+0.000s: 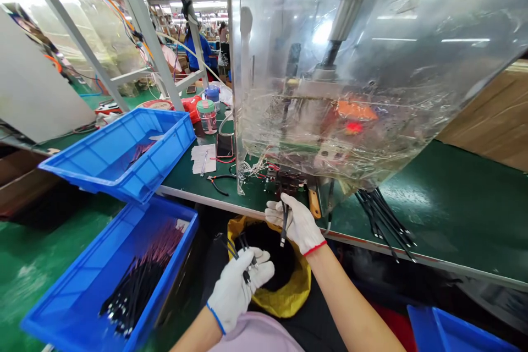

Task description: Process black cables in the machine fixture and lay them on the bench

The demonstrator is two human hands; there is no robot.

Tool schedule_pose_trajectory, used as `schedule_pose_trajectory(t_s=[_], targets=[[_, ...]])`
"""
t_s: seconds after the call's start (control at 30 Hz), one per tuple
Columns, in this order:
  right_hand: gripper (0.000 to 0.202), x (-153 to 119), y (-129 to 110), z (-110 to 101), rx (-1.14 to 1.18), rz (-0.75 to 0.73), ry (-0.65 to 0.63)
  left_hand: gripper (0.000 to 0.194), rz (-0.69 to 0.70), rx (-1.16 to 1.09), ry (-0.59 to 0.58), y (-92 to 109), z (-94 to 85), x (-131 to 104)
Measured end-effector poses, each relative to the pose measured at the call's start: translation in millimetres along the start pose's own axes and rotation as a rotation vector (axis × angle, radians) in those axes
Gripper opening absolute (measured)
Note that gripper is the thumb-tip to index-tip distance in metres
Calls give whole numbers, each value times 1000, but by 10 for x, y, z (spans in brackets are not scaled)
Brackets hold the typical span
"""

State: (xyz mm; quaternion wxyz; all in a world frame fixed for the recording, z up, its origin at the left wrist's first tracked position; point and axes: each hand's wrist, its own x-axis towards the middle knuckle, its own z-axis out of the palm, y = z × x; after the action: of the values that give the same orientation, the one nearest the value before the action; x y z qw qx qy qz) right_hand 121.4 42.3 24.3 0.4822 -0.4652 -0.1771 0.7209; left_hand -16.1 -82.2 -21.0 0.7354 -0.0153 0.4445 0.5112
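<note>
White gloves cover both hands. My left hand (241,281), palm up with the fingers curled, holds several short black USB cables (246,276) above a yellow-rimmed bag (304,281). Just right of it and higher, my right hand (297,225) pinches a black USB cable (284,224) between thumb and fingers, its metal plug pointing down. The right fingers are close to the bench edge, in front of a small dark metal fixture (289,180) under a clear plastic shield (297,121). A tool with a wooden handle (314,203) lies beside that hand.
Two blue bins (136,190) stand at left; the lower contains a pile of cables (138,291). Black cables (383,220) hang over the bench edge at right. Pliers (220,180), a phone (225,146), paper (203,159) and a jar (207,116) lie on the green bench.
</note>
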Motion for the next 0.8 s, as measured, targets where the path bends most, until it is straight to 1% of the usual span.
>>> schedule_pose_trajectory(t_s=[0.1,0.27,0.47,0.53,0.63,0.7,0.73,0.8], targets=[[36,0,-9,7,35,3,-51,14,-3,9,-4,27,-8,26],[42,15,-1,10,33,22,-14,14,-8,34,-25,33,-31,51],[42,67,11,34,17,31,6,19,-27,74,-76,9,-48,28],[39,60,2,-4,-11,29,-34,22,-36,87,-122,10,-67,11],[32,3,65,-199,-39,72,-229,27,-62,137,-222,42,-157,-25],[40,-57,216,-404,-109,205,-364,29,-85,247,-278,89,-267,-58],[46,-89,327,-507,-152,295,-406,29,-108,336,-305,117,-332,-75],[52,-148,589,-672,-185,445,-433,29,-181,555,-358,171,-467,-103]])
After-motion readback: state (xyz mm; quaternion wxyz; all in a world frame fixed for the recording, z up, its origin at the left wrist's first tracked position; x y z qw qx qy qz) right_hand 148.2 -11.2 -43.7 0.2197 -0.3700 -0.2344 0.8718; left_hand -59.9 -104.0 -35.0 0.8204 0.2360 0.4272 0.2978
